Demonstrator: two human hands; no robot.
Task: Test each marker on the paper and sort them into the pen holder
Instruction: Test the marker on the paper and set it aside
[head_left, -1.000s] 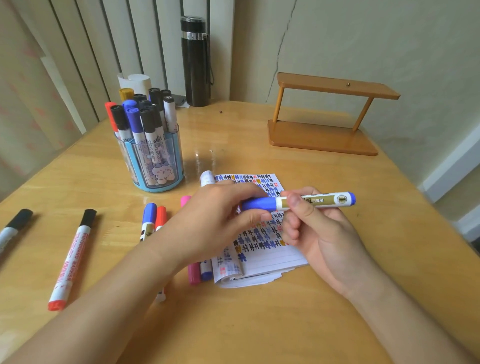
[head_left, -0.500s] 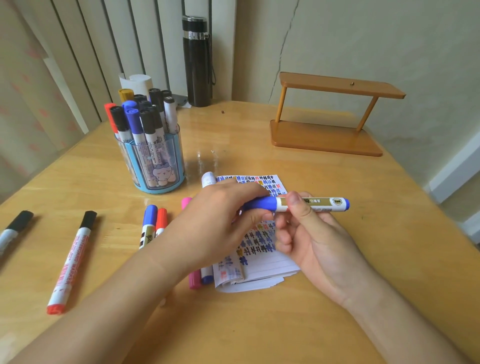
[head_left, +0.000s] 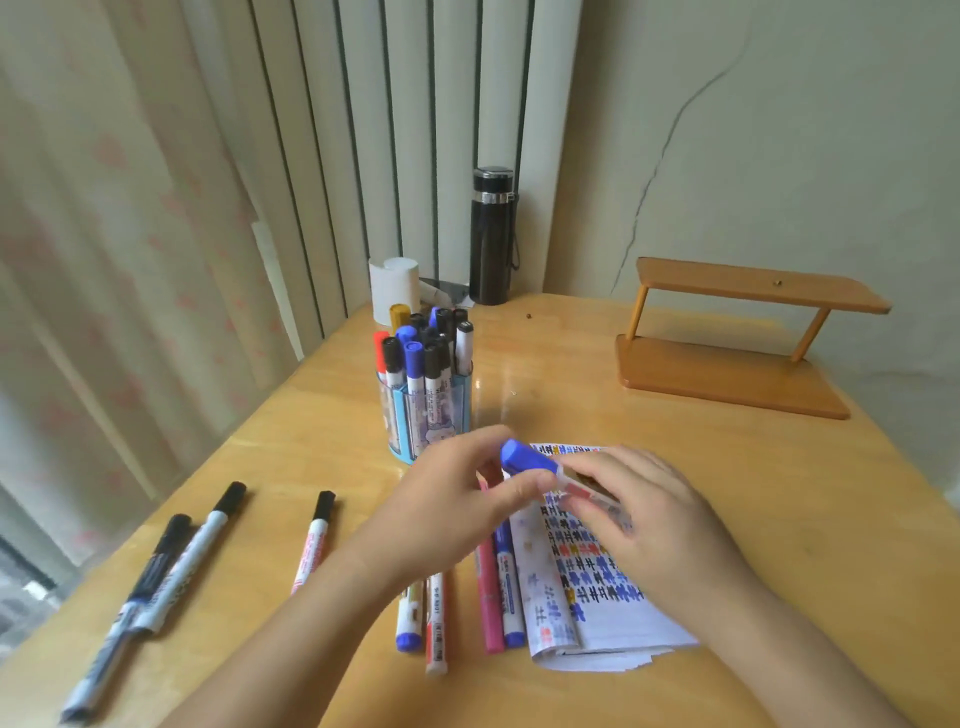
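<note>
Between both hands' fingers (head_left: 519, 491), one blue marker (head_left: 540, 465): left hand (head_left: 447, 499) pinches the cap (head_left: 517, 454), right hand (head_left: 639, 509) clamps the barrel (head_left: 582, 488); seven loose markers (head_left: 488, 597) lie leftward.

No legible text on marker labels (head_left: 437, 618) or paper (head_left: 623, 631).

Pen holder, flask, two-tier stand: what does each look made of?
Pen holder: likely plastic, with clear glossy walls and light-blue ribs; marker barrels show through.
Flask: black matte body with a shiny silver band under the lid, probably coated metal; can't confirm.
Stand: looks like wood, with a smooth orange-brown finish and flat boards on thin slanted rods; grain too blurred to tell.
</note>
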